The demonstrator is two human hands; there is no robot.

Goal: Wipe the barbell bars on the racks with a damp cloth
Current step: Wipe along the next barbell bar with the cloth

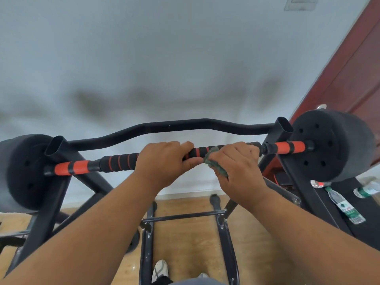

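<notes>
Across the rack (pixel 61 161) in front of me the barbell bar (pixel 121 160) lies level, its long axis running left to right between the weight plates (pixel 24 171), with a bent black bar (pixel 174 126) resting just behind it. My left hand (pixel 162 163) curls over the foam grip near the middle, steadying it and holding nothing else. Just to its right, nearly touching, my right hand (pixel 236 161) wraps the bar through the damp cloth (pixel 213 163), which is bunched green under my fingers. The unwiped stretch I can reach lies rightward along the axis, toward the orange sleeve (pixel 287 147), so I judge the right hand should slide that way.
</notes>
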